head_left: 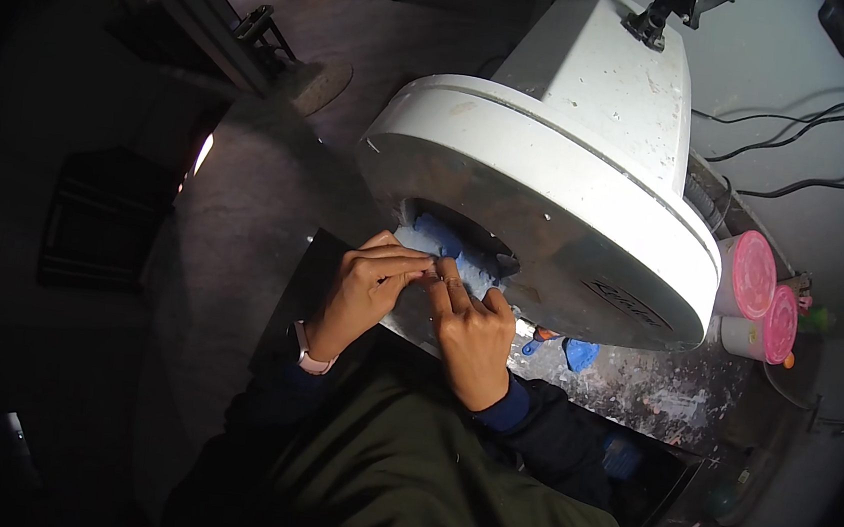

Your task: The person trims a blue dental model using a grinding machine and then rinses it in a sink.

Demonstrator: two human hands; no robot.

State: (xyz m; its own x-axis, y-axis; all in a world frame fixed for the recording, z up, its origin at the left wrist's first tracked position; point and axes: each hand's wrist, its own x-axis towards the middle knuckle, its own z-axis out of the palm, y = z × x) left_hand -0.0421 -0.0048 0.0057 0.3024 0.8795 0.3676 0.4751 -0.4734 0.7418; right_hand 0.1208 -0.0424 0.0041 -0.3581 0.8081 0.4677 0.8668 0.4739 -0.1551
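Just below the opening of a large white round machine (543, 144), my two hands meet fingertip to fingertip. My left hand (365, 284), with a pink-banded watch (312, 350) on the wrist, has its fingers pressed together in a pinch. My right hand (474, 338) is closed too, its fingers bent toward the left fingertips. Whatever lies between the fingertips is too small or hidden to name. Behind the fingers, a pale blue, lumpy mass (419, 241) with a darker blue part (437, 230) shows in the opening; my hands cover part of it.
On the paint-spotted bench (651, 394) to the right lie a blue lump (581, 354) and a small blue tool (533, 346). Pink-lidded tubs (754, 273) stand by the wall. Black cables (796, 121) hang behind. A dark post (188, 12) rises at the far left.
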